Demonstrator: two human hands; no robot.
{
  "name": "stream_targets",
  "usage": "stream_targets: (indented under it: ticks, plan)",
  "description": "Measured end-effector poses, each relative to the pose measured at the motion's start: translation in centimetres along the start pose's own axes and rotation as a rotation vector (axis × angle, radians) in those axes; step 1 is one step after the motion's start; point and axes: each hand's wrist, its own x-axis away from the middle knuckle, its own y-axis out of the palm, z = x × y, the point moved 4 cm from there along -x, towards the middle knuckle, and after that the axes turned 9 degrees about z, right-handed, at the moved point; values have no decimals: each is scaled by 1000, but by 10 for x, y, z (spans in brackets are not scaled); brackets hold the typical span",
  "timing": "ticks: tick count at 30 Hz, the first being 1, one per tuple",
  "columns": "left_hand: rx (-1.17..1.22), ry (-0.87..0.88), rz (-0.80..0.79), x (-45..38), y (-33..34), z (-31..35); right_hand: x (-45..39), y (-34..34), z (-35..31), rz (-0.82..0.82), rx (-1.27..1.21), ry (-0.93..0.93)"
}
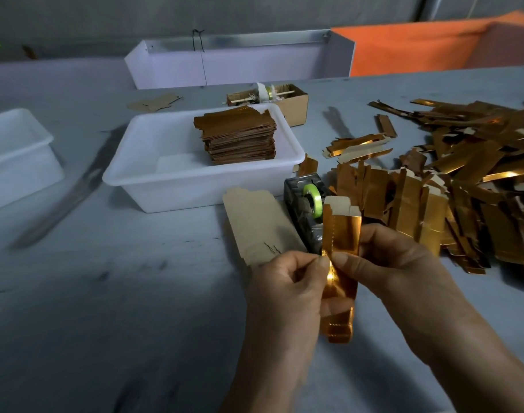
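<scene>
1. Both hands held one gold carton (342, 234) in the air above the bench (105, 293), toward its near edge and just in front of the tape dispenser (299, 204).
2. The left hand (287, 281) pinched the long left seam of the carton between thumb and forefinger. The right hand (394, 257) gripped the other side, with its thumb on the front face and its fingers curled behind.
3. I judged the carton to be very light. It looked like thin card with a shiny foil skin, so a soft pinch would be enough to carry it.
4. The card seemed stiff only along its fold lines. Between them it would probably bend or crease easily, and a crease in foil would likely stay visible.
5. The foil face looked smooth and perhaps a little slippery. The fingertips would hold better on the folded edges than on the flat faces.
6. The small flaps at the top, where the pale inner side showed, looked weak, so I would not hold it there.
7. More flat gold cartons lay in a loose pile (463, 180) toward the right edge of the bench, and a neat stack (239, 135) stood in a white tub (114, 177) farther back.
8. One brown card sheet (257, 222) lay flat, touching the left side of the tape dispenser.
</scene>
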Motion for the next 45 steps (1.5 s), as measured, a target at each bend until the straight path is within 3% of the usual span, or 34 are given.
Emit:
stream_targets:
  ticks: [5,8,10,13,15,22,32,34,37,39,42,45]
  plan:
    - [-90,36,13,-11,-8,3,-8,-6,1,13,-63,32]
    - [-480,383,341,-20,-30,15,-28,-23,6,156,28,9]
    - [-766,531,530,-25,-42,23,-45,-38,7,278,230,-51]
    - [-912,378,564,-44,-54,17,-68,-56,3,469,626,-262]
    - [-838,223,482,-58,-55,7,-80,-61,7,516,799,-351]
    - [-398,-43,348,-76,-62,-9,-93,-65,29,492,1089,-189]
    - [-280,-152,313,-78,-74,-2,-61,-48,6,599,765,-395]
    - [-361,-62,336,-75,-76,5,-55,-47,0,595,722,-403]
    - [-698,250,479,-65,-81,24,-43,-43,-7,561,657,-406]
    - [-616,368,501,-55,-79,35,-35,-39,-11,532,612,-427]
    - [-352,277,320,-45,-75,34,-25,-30,-12,416,460,-356]
    - [-110,122,17,-37,-62,25,-16,-9,-11,94,-49,-42]
